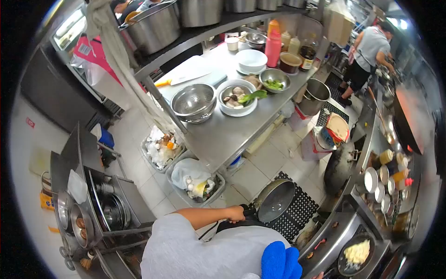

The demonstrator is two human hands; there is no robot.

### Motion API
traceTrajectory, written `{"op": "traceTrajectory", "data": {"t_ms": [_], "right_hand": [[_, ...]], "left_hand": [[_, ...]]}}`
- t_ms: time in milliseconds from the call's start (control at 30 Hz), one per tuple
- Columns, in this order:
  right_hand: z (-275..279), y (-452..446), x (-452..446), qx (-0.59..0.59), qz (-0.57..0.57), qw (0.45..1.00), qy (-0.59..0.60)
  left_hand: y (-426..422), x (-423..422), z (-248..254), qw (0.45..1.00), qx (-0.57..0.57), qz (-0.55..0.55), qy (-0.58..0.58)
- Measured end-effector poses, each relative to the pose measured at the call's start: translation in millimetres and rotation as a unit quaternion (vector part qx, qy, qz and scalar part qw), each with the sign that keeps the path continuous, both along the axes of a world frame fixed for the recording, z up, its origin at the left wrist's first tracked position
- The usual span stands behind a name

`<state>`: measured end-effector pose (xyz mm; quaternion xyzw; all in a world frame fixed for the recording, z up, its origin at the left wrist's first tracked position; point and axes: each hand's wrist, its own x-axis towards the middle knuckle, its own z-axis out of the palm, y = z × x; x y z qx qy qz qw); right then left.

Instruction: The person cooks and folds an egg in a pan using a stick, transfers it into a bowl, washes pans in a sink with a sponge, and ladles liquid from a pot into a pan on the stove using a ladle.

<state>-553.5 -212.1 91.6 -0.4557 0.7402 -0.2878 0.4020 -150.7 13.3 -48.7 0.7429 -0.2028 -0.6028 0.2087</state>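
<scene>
My left hand (pixel 236 213) is closed round the dark handle of an empty-looking pan (pixel 276 201), which hangs tilted above the black perforated floor mat (pixel 304 197). At the lower right edge only a few fingertips of my right hand (pixel 318 275) show, close to the handle of a small frying pan (pixel 345 269). What those fingers hold is hidden. Pale yellow food (pixel 357 252) lies in the small pan on the stove. A blue cloth (pixel 273 261) lies against my grey shirt.
A steel table (pixel 209 144) with bowls, a knife and bottles stands ahead. Two waste bins (pixel 222 187) sit at its near corner. Sauce containers (pixel 371 180) line the right counter. A co-worker (pixel 367 53) stands at the far right. Racks with pans (pixel 111 211) are at left.
</scene>
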Motion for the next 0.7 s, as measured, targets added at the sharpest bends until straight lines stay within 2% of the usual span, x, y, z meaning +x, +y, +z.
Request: {"op": "traceTrajectory", "data": {"t_ms": [33, 67, 133, 167, 200, 233, 300, 333, 400, 433, 467, 567, 600, 700], "right_hand": [[7, -6, 15, 0.036, 0.055, 0.998, -0.008], [22, -14, 37, 0.079, 0.138, 0.980, 0.121], [18, -38, 100, 0.085, 0.113, 0.980, 0.138], [20, -45, 132, 0.096, 0.082, 0.980, 0.154], [47, -32, 171, 0.048, 0.211, 0.973, 0.076], [75, -19, 210, 0.001, 0.335, 0.942, -0.004], [83, -36, 271, 0.013, 0.474, 0.880, -0.039], [87, -37, 307, -0.003, 0.530, 0.847, -0.036], [107, -32, 382, -0.033, 0.624, 0.781, -0.013], [119, -23, 420, -0.047, 0.663, 0.747, 0.007], [125, -16, 454, -0.058, 0.689, 0.722, 0.019], [139, 7, 551, -0.133, 0.773, 0.615, 0.080], [137, 14, 579, -0.206, 0.791, 0.568, 0.098], [138, 44, 649, -0.364, 0.808, 0.441, 0.143]], "left_hand": [[5, 6, -4, 1.000, -0.006, -0.003, 0.000], [9, 10, -5, 1.000, -0.008, 0.004, 0.002], [15, 17, -9, 0.999, 0.028, -0.027, 0.003], [23, 14, -24, 1.000, -0.003, -0.003, -0.009], [29, 15, -21, 1.000, 0.000, -0.002, -0.017], [34, 16, -17, 1.000, 0.002, 0.000, -0.024], [51, 17, -19, 0.999, -0.012, -0.013, -0.051], [59, 16, -21, 0.996, -0.025, -0.030, -0.080], [73, 13, -19, 0.998, -0.015, 0.002, -0.058], [81, 10, -20, 0.999, -0.002, 0.032, -0.039], [90, 0, -46, 0.997, -0.023, 0.046, -0.053], [106, -6, -27, 0.989, -0.029, 0.102, -0.104], [109, -10, -39, 0.991, -0.011, 0.106, -0.083], [114, -9, -21, 0.985, 0.009, 0.173, -0.010]]}}
